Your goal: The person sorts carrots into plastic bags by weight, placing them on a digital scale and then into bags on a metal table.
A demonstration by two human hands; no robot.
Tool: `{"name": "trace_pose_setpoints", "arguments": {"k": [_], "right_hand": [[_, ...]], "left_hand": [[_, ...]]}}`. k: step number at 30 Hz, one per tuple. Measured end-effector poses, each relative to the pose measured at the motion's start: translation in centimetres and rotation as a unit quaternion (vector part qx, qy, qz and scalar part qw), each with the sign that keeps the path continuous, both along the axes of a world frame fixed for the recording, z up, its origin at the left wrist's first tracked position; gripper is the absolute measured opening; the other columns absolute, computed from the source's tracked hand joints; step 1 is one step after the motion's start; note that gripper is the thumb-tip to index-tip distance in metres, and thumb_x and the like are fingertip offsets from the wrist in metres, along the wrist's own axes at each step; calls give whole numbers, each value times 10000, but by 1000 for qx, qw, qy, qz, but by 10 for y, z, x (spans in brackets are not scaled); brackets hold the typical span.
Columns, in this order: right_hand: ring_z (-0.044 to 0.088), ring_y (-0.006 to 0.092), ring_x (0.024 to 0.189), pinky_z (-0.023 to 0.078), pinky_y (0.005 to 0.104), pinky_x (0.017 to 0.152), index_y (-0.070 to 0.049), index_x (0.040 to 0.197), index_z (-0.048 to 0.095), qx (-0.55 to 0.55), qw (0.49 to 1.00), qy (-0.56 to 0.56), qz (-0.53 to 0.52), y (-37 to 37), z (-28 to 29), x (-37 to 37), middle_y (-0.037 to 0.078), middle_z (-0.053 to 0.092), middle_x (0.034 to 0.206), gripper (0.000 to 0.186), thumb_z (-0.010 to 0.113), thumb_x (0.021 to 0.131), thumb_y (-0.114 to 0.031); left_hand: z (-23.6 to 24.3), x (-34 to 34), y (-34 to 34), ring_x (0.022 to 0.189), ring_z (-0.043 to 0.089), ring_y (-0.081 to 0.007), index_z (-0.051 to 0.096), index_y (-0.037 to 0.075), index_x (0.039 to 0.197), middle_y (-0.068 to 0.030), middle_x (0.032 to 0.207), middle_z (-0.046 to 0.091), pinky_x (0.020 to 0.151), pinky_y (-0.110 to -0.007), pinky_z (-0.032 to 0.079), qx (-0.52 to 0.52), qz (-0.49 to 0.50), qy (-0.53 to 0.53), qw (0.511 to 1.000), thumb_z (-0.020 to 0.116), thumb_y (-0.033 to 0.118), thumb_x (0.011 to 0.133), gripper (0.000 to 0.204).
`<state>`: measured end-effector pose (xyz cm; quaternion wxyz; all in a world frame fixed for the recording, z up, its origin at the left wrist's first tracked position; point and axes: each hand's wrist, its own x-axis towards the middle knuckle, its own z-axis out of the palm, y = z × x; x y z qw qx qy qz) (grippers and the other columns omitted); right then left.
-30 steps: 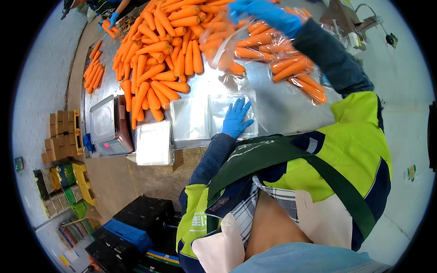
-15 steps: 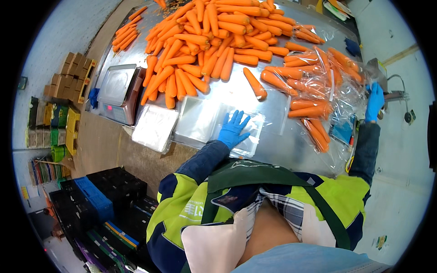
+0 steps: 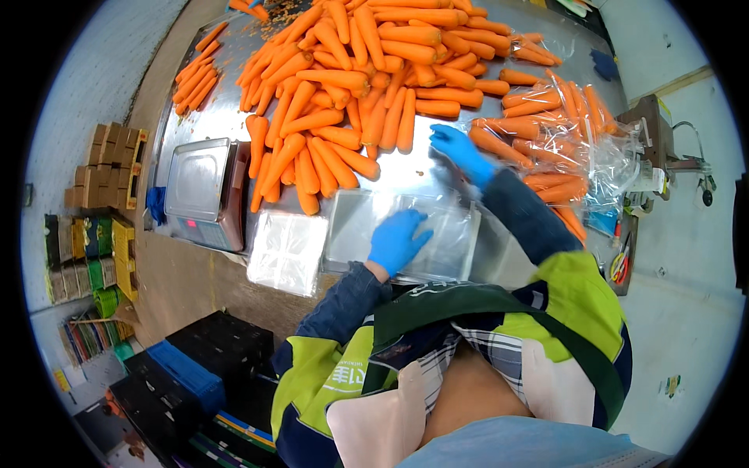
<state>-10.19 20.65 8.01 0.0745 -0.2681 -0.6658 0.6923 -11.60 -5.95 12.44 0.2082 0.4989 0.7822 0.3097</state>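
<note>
My left hand [image 3: 396,243], in a blue glove, rests on a flat stack of clear plastic bags [image 3: 449,251] at the table's near edge. Its fingers are stretched out, the thumb apart. My right hand [image 3: 463,153], also gloved in blue, hovers above the steel table [image 3: 406,173], between the big carrot pile [image 3: 335,93] and the bagged carrots [image 3: 538,129]. Its fingers reach leftward, slightly apart, and no held thing shows. What lies under its palm is hidden. A white packet of plastic [image 3: 287,248] sits left of the bag stack.
A scale [image 3: 199,183] stands on the left, with a small row of carrots [image 3: 195,78] beyond it. Another person's blue-gloved fingers [image 3: 243,6] touch carrots at the far left. Scissors [image 3: 620,265] lie at the right edge, near a metal device [image 3: 647,129]. Black crates [image 3: 218,343] stand behind left.
My right hand has come from the metal device at the right edge to the table's middle. The single loose carrot there no longer shows. My left hand stays on the bags, its fingers less spread.
</note>
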Motion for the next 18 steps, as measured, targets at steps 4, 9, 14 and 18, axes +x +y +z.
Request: {"name": "trace_pose_setpoints", "arguments": {"k": [4,9,14,18], "right_hand": [[587,253,1017,503,363,858,44,1292,449,-38,983,70,-166,-28,-60,-119,163,586,1148,602,720,824,-222],[593,265,1087,504,356,911,11,1324,446,-306,951,7,-54,-44,-46,-121,149,570,1241,707,777,792,-316],[534,236,1178,420,353,1038,-52,1355,461,-529,842,76,-71,-47,-32,-102,138,539,1300,618,698,864,-343],[466,330,1286,390,443,1082,-48,1483,266,-505,855,114,23,-31,24,-42,182,529,1310,674,580,898,-167]], "left_hand": [[-7,-66,13,914,607,-322,629,80,1067,-129,1014,627,780,-397,498,41,108,54,992,673,272,848,295],[-57,-109,11,860,621,-273,624,66,1050,-110,941,603,777,-387,502,70,190,-44,978,703,170,841,246],[-30,-158,55,1007,572,-291,511,80,1269,-127,1048,573,846,-389,481,115,270,94,951,710,176,827,494],[-47,-190,82,1034,545,-346,429,105,1392,-151,1094,565,878,-401,469,-42,167,150,974,702,203,820,641]]}}
